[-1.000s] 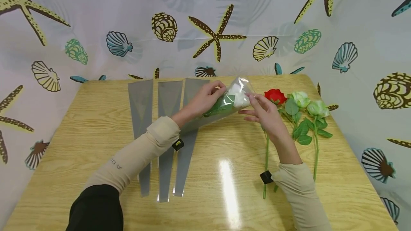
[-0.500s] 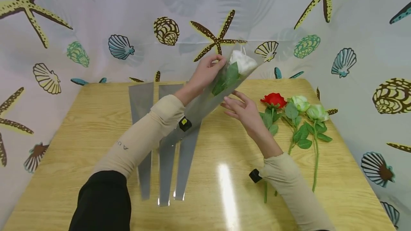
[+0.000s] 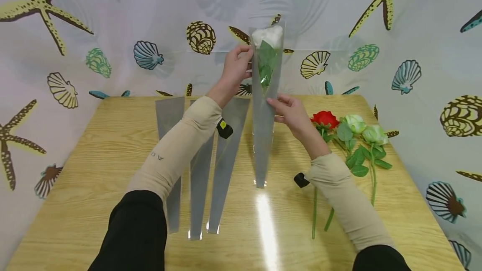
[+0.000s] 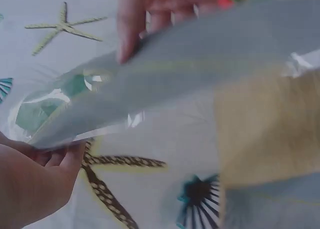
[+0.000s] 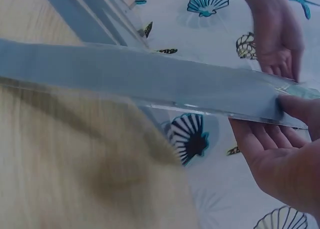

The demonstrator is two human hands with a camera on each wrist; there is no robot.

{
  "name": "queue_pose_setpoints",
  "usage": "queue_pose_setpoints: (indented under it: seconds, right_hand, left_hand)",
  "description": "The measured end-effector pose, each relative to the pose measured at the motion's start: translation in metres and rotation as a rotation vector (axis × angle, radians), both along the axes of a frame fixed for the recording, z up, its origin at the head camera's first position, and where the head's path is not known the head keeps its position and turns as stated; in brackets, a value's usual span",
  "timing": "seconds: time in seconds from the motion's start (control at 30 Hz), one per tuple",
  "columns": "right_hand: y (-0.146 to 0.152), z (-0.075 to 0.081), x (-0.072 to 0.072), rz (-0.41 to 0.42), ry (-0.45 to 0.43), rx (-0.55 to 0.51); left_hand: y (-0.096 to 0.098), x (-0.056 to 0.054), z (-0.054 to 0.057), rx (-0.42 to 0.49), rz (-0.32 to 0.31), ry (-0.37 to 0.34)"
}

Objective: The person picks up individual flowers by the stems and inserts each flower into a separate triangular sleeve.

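Note:
A white artificial rose (image 3: pixel 268 36) with green leaves sits inside a tapered clear-and-grey flower sleeve (image 3: pixel 262 133), held upright above the table with its narrow end down. My left hand (image 3: pixel 235 68) pinches the sleeve's left edge just below the bloom. Lower down on the opposite edge, my right hand (image 3: pixel 295 116) grips the sleeve, thumb in front and fingers behind, as the right wrist view shows. The stem is hard to make out through the grey film. In the left wrist view the green leaves (image 4: pixel 37 111) show through the clear plastic.
Three flat grey sleeves (image 3: pixel 227 154) lie side by side on the wooden table (image 3: pixel 109 170), left of centre. On the right lie a red rose (image 3: pixel 324 119) and pale green roses (image 3: pixel 374 135) with leafy stems. A shell-patterned cloth (image 3: pixel 165 7) hangs behind the table.
The wrapped rose has been raised and turned from slanting to upright. My left hand rose with it, while my right hand left the bloom end and took hold of the sleeve lower down.

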State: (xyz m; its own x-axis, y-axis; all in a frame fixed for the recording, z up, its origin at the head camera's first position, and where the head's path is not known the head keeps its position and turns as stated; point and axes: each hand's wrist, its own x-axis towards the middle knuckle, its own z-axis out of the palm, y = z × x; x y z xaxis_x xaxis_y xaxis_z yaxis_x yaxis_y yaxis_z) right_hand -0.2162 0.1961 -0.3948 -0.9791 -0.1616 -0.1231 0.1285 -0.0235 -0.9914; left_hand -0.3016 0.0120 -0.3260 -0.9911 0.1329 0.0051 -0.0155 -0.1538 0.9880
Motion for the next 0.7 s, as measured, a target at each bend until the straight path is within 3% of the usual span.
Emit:
queue_pose_setpoints:
  seconds: [0.2,0.37,0.47,0.63,0.7]
  right_hand:
    - [0.016,-0.022,0.014,0.034,-0.176,0.083]
    - [0.015,-0.037,0.025,0.093,-0.234,0.268]
    - [0.02,-0.048,0.029,0.105,-0.268,0.298]
    - [0.03,-0.053,0.026,0.093,-0.269,0.333]
    - [0.031,-0.054,0.026,0.089,-0.252,0.393]
  left_hand:
    - [-0.002,0.001,-0.05,-0.147,-0.086,-0.129]
    - [0.0,0.007,-0.09,-0.329,-0.163,-0.136]
    - [0.005,0.01,-0.114,-0.415,-0.228,-0.148]
    - [0.015,0.01,-0.131,-0.44,-0.28,-0.147]
    - [0.014,0.013,-0.135,-0.528,-0.277,-0.078]
